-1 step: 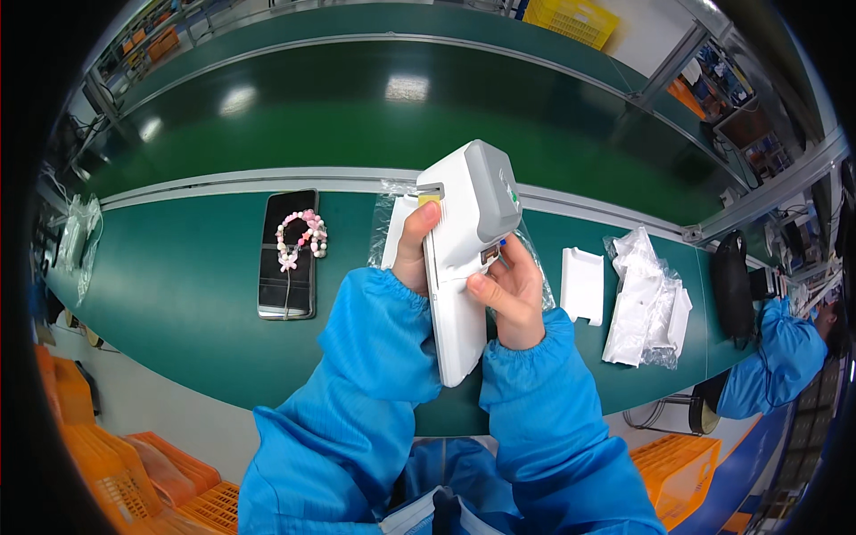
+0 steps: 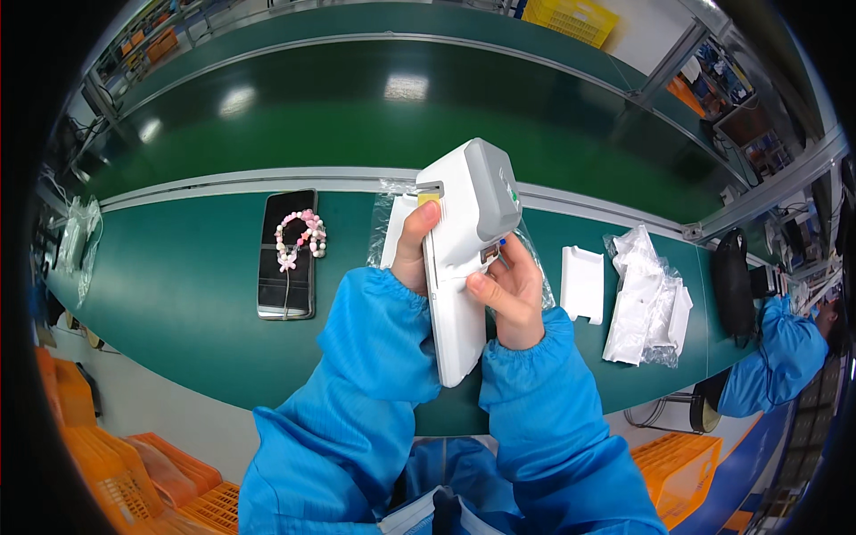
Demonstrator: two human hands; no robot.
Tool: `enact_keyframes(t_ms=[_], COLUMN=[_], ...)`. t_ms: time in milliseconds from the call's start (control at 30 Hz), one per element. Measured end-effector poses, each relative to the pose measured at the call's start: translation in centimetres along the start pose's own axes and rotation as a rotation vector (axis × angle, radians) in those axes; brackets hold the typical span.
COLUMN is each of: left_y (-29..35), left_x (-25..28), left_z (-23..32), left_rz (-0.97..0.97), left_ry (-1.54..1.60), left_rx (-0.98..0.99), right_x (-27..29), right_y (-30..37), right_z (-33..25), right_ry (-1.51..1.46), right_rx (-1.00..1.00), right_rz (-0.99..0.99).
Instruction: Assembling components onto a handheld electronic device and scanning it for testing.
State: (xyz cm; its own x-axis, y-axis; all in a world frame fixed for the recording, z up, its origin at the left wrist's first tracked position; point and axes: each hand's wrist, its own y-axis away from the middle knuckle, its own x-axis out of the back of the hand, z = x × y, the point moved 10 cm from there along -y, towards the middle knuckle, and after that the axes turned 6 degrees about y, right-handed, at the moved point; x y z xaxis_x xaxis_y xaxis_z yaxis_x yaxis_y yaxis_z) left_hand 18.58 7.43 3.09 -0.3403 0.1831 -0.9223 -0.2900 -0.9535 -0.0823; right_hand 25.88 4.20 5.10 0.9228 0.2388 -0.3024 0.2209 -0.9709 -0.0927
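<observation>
A white handheld terminal (image 2: 459, 330) with a thick, grey-capped upper end is held upright over the table between both my hands. My left hand (image 2: 413, 245) is closed around its left side, the thumb beside a yellow patch (image 2: 429, 199) in a slot. On the right side my right hand (image 2: 519, 299) grips the terminal, thumb on its casing below a small dark opening (image 2: 489, 254). A tiny blue spot (image 2: 502, 242) shows by the right fingers; what it belongs to is unclear. Behind the terminal lies a white piece (image 2: 399, 227) in clear plastic, partly hidden.
On the green table (image 2: 196, 276), a dark phone case (image 2: 285, 290) with a beaded strap (image 2: 309, 218) lies left. Rightward are a white plastic cover (image 2: 582, 285), crumpled clear bags (image 2: 642, 294) and a black pouch (image 2: 732, 285). Orange crates (image 2: 678, 477) stand below; a blue-sleeved person (image 2: 776, 361) sits right.
</observation>
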Motion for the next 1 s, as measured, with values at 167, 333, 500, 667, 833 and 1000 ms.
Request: enact_keyframes(t_ms=[167,333,500,667,833,1000], left_y=[0.0,0.0,-0.3,-0.1,-0.1,-0.1], left_x=[-0.3,0.1,0.7,0.7,0.6,0.0], left_z=[-0.2,0.4,1.4,1.8,1.5,1.4], left_rz=[0.001,-0.038,-0.034,-0.059,-0.002,0.025], left_ry=[-0.040,0.038,-0.002,-0.119,-0.079,-0.101], left_rx=[0.008,-0.041,-0.134,-0.127,-0.120,-0.063], right_x=[0.4,-0.6,-0.2,-0.9,-1.0,-1.0], right_y=[0.2,-0.4,-0.1,-0.1,0.2,0.4], right_z=[0.2,0.2,1.9,2.7,2.6,2.9], right_ry=[-0.024,0.007,-0.018,-0.011,-0.046,-0.138], right_rx=[0.018,0.013,-0.086,-0.226,-0.193,-0.174], right_rz=[0.054,-0.034,0.012,-0.121,-0.097,-0.050])
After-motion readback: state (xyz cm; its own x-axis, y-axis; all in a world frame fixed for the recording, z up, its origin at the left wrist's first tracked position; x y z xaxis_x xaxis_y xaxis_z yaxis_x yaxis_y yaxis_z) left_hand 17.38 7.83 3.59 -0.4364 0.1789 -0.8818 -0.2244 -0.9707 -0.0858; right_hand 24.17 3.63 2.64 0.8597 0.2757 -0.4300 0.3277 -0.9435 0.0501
